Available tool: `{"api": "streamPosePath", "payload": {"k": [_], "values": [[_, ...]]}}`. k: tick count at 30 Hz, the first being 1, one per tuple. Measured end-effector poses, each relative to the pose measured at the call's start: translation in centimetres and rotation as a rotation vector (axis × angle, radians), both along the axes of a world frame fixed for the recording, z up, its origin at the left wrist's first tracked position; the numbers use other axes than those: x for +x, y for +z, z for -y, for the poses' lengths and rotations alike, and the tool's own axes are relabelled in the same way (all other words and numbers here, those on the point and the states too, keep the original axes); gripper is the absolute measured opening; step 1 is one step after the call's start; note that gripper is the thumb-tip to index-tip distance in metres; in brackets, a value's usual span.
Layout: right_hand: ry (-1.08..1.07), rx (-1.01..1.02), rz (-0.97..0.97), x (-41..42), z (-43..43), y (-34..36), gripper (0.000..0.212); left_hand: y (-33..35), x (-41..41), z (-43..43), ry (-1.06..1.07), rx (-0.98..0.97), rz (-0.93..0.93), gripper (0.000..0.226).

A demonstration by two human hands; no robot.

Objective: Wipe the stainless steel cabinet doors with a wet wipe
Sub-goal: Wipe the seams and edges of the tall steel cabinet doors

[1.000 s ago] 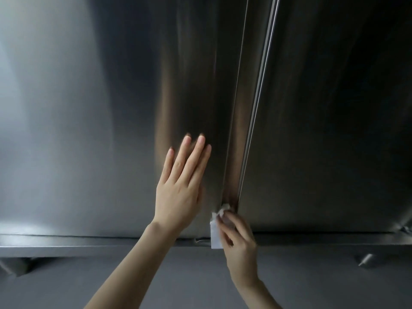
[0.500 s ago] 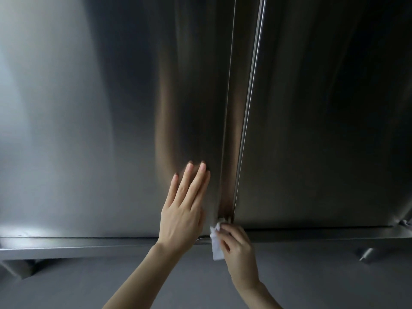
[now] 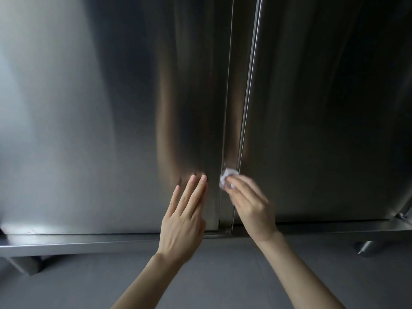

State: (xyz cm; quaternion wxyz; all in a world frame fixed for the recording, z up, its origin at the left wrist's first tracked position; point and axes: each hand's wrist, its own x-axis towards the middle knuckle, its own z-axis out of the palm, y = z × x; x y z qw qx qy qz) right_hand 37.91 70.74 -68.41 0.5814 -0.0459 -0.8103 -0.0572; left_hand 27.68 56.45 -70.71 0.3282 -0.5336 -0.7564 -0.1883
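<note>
The left door (image 3: 84,130) has the left hand (image 3: 182,221) flat on it, fingers straight, likely to hold it steady. Next, the right hand (image 3: 252,206) pinches the scrunched wet wipe (image 3: 227,175) against the doors' middle edge, beside the right door (image 3: 323,130).

Low across the view, from 8 o'clock over to 4 o'clock, runs a steel base rail (image 3: 89,243), catching a bright streak of light at its 8 o'clock end. Under it at 8 o'clock stands a squarish steel leg (image 3: 24,265), and at 4 o'clock a rounder foot (image 3: 365,247). Both rest on a plain grey floor (image 3: 223,275) filling 5 to 7 o'clock. A small metal fitting (image 3: 401,216) sits at the rail's 4 o'clock end, too small to make out.
</note>
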Motion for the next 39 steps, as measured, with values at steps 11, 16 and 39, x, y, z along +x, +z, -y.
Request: {"api": "streamPosePath", "payload": {"k": [11, 16, 39], "values": [[-0.062, 0.317, 0.206, 1.5, -1.1, 1.9, 0.022, 2.0, 1.1, 0.5, -0.023, 0.007, -0.051, 0.072], [-0.090, 0.452, 0.196, 1.3, -1.8, 5.0, 0.016, 2.6, 1.3, 0.2, -0.007, 0.048, -0.053, 0.068], [-0.133, 0.695, 0.168, 1.4, -3.4, 25.9, 0.011, 13.8, 1.4, -1.1, 0.062, 0.321, 0.009, 0.066]]}}
